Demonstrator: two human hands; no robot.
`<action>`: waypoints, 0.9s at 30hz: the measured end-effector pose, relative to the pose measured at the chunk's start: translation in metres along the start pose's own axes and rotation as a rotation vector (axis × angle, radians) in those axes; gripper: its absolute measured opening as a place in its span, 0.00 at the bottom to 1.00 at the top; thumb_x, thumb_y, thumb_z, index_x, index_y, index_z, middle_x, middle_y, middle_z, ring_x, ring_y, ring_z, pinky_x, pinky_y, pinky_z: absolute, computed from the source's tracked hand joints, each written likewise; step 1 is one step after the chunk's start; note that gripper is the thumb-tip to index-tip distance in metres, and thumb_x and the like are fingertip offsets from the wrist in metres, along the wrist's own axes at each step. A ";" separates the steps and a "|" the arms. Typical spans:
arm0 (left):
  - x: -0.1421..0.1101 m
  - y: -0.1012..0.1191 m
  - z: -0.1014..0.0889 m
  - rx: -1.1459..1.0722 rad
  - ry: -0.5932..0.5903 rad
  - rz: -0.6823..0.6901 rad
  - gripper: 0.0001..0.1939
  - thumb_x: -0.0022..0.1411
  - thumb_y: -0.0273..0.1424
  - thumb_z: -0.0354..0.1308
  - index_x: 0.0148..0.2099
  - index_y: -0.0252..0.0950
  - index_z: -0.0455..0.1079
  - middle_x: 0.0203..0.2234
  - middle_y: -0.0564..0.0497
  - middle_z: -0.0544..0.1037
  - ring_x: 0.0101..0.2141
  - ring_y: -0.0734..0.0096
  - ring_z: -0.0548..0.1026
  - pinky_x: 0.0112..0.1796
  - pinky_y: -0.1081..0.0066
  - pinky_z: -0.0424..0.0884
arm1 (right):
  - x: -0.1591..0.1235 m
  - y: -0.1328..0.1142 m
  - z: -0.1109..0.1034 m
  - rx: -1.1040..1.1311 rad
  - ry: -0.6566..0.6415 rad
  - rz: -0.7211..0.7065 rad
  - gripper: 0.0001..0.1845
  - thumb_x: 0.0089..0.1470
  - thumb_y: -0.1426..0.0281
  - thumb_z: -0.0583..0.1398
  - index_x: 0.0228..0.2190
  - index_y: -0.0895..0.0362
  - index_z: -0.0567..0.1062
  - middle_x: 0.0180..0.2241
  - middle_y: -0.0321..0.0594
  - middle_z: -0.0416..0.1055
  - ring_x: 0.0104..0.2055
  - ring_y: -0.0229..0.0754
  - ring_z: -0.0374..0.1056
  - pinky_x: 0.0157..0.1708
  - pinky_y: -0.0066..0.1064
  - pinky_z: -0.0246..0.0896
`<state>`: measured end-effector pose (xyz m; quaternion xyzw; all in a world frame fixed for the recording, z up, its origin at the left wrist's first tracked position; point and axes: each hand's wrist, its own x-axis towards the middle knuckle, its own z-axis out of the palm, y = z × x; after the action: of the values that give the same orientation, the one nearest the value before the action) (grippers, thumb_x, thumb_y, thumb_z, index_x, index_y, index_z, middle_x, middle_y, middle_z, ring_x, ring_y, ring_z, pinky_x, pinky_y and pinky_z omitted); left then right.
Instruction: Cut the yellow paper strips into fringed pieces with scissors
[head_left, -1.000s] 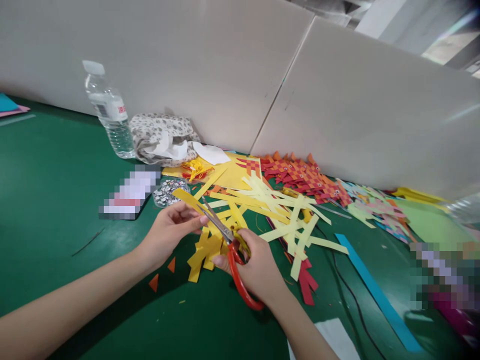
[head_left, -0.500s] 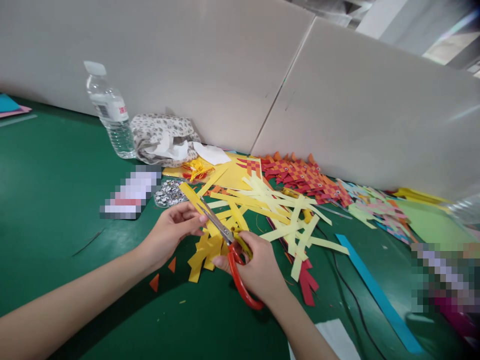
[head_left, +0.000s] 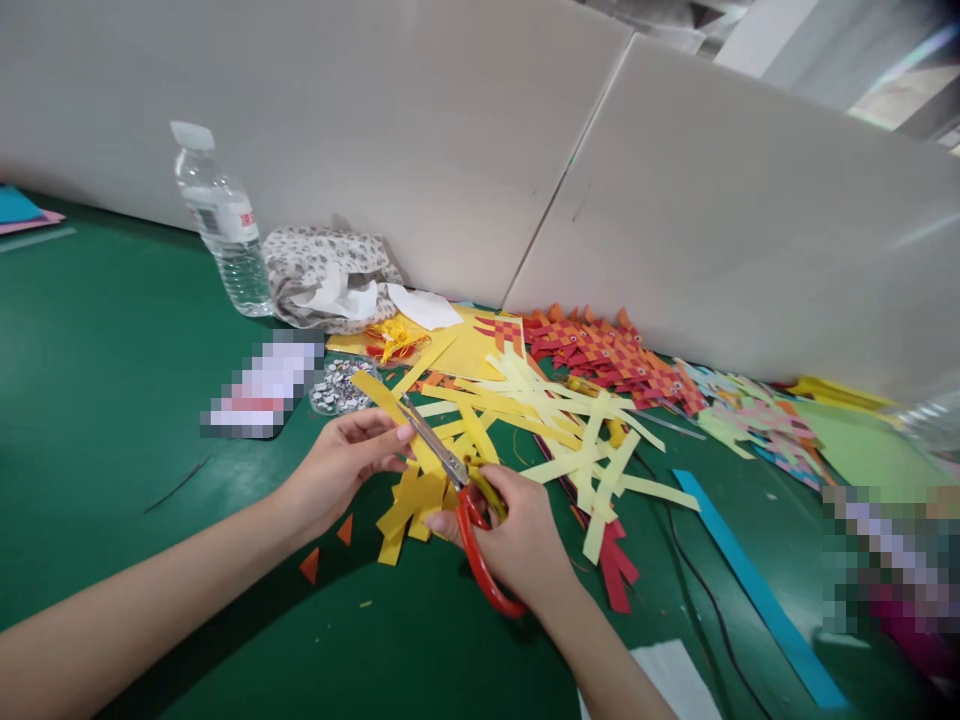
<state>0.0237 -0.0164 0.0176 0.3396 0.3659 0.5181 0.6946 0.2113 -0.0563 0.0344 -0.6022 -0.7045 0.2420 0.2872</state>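
My left hand point(head_left: 358, 455) pinches a yellow paper strip point(head_left: 376, 392) between thumb and fingers, its far end pointing up and left. My right hand point(head_left: 517, 530) is closed around red-handled scissors point(head_left: 480, 560). The blades reach up-left to the strip, right beside my left fingertips; I cannot tell how far they are parted. Under and beyond both hands lies a loose pile of yellow strips point(head_left: 420, 500) and pale yellow strips point(head_left: 540, 385). Two small orange paper triangles point(head_left: 310, 566) rest on the green table below my left wrist.
A water bottle point(head_left: 225, 235) and a patterned cloth bag point(head_left: 330, 255) stand against the grey partition point(head_left: 375, 120). A packet of googly eyes point(head_left: 341, 388) lies left of the pile. Woven red-orange paper fish point(head_left: 600, 350) are heaped behind. To the right are a blue strip point(head_left: 765, 590) and a dark cord point(head_left: 697, 570).
The yellow strip in my left hand has tilted slightly, its far end shifting a little left and down. Both hands and the scissors have stayed almost in place.
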 end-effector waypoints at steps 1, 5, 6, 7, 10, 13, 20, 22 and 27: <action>0.000 0.000 0.000 -0.001 -0.002 0.001 0.08 0.45 0.31 0.70 0.25 0.34 0.75 0.21 0.56 0.75 0.22 0.81 0.72 0.25 0.82 0.73 | 0.000 0.000 0.000 0.002 0.001 -0.003 0.20 0.37 0.64 0.65 0.17 0.55 0.57 0.18 0.28 0.56 0.21 0.32 0.50 0.19 0.24 0.46; -0.001 0.001 0.001 -0.002 -0.007 0.000 0.08 0.44 0.31 0.71 0.25 0.34 0.75 0.20 0.56 0.75 0.21 0.82 0.71 0.25 0.83 0.72 | -0.001 -0.001 -0.001 -0.003 0.010 -0.023 0.20 0.38 0.63 0.65 0.16 0.55 0.57 0.18 0.29 0.56 0.20 0.32 0.50 0.19 0.24 0.47; -0.001 0.001 0.000 0.001 -0.006 -0.001 0.08 0.44 0.31 0.71 0.25 0.34 0.75 0.20 0.56 0.75 0.21 0.82 0.71 0.25 0.83 0.72 | -0.001 -0.001 -0.001 -0.007 0.011 -0.028 0.20 0.38 0.63 0.65 0.16 0.55 0.57 0.18 0.29 0.56 0.20 0.32 0.50 0.19 0.24 0.47; 0.000 0.001 0.000 0.004 -0.004 0.001 0.08 0.44 0.31 0.71 0.25 0.34 0.75 0.20 0.56 0.75 0.21 0.82 0.70 0.25 0.83 0.72 | -0.001 -0.001 -0.001 -0.010 0.014 -0.033 0.20 0.38 0.63 0.65 0.16 0.55 0.57 0.17 0.29 0.56 0.20 0.32 0.50 0.18 0.24 0.47; 0.000 0.000 -0.001 0.021 0.002 0.008 0.08 0.45 0.31 0.70 0.25 0.34 0.75 0.20 0.56 0.74 0.21 0.82 0.70 0.25 0.82 0.71 | -0.001 0.000 -0.001 -0.017 0.021 -0.040 0.21 0.37 0.63 0.66 0.16 0.55 0.57 0.17 0.28 0.56 0.20 0.32 0.50 0.18 0.23 0.47; 0.001 0.001 -0.001 0.036 0.004 0.016 0.07 0.46 0.30 0.69 0.25 0.34 0.75 0.20 0.56 0.74 0.21 0.82 0.70 0.25 0.82 0.70 | -0.001 -0.001 -0.001 -0.018 0.026 -0.048 0.21 0.38 0.62 0.66 0.16 0.55 0.57 0.17 0.28 0.56 0.20 0.31 0.50 0.18 0.23 0.47; -0.003 0.001 0.000 0.130 -0.049 0.032 0.05 0.47 0.30 0.69 0.27 0.35 0.76 0.21 0.55 0.76 0.21 0.80 0.71 0.26 0.79 0.70 | -0.001 0.000 0.000 -0.004 0.027 -0.061 0.21 0.38 0.60 0.65 0.17 0.55 0.58 0.19 0.30 0.56 0.21 0.33 0.49 0.19 0.25 0.47; -0.004 0.001 0.001 0.181 -0.085 0.034 0.05 0.48 0.31 0.68 0.28 0.36 0.77 0.20 0.54 0.76 0.21 0.79 0.71 0.26 0.79 0.70 | -0.001 0.000 0.000 -0.004 0.019 -0.057 0.20 0.38 0.61 0.66 0.18 0.55 0.59 0.20 0.30 0.57 0.21 0.33 0.50 0.19 0.25 0.46; -0.005 0.000 0.004 0.193 -0.087 0.023 0.06 0.46 0.32 0.69 0.26 0.36 0.77 0.17 0.55 0.75 0.20 0.79 0.72 0.25 0.79 0.69 | 0.000 0.000 0.000 0.015 -0.009 -0.060 0.20 0.38 0.62 0.66 0.18 0.54 0.58 0.20 0.29 0.56 0.21 0.33 0.49 0.19 0.25 0.45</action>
<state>0.0261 -0.0216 0.0204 0.4311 0.3796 0.4734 0.6678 0.2115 -0.0567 0.0342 -0.5774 -0.7219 0.2412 0.2956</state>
